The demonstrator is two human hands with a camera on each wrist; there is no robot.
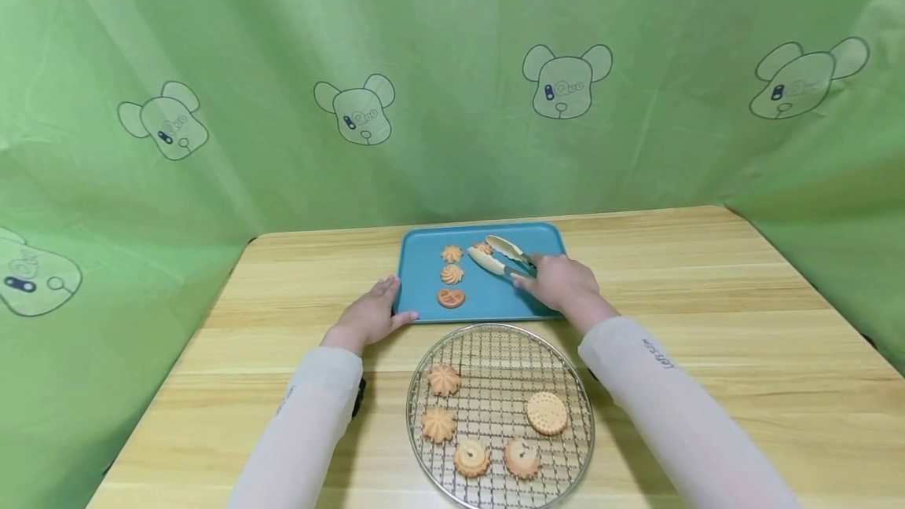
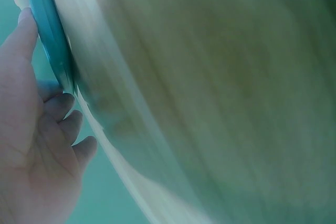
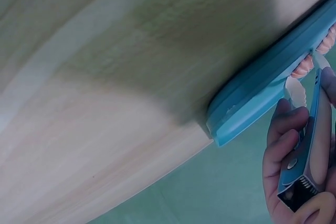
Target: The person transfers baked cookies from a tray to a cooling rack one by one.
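My right hand (image 1: 568, 285) grips a pair of tongs (image 1: 488, 261) with pale scalloped tips and grey handles. Their tips stand apart over the right part of the blue tray (image 1: 509, 293), with a ridged cookie (image 1: 483, 247) between them. In the right wrist view, fingers wrap the tongs' handles (image 3: 302, 156). My left hand (image 1: 368, 313) rests at the tray's near left corner, thumb along the near rim and straight fingers against the left side. A column on the tray holds a star-shaped cookie (image 1: 452, 254), a swirl cookie (image 1: 452, 274) and a browner pretzel-shaped cookie (image 1: 451, 298).
Nearer me, a round wire rack (image 1: 488, 368) bears two flower-shaped cookies (image 1: 443, 381), two round cookies with piped-looking tops (image 1: 471, 458) and a dotted round cookie (image 1: 547, 413). Everything sits on a wooden table (image 1: 707, 320). A green curtain (image 1: 452, 163) hangs behind it.
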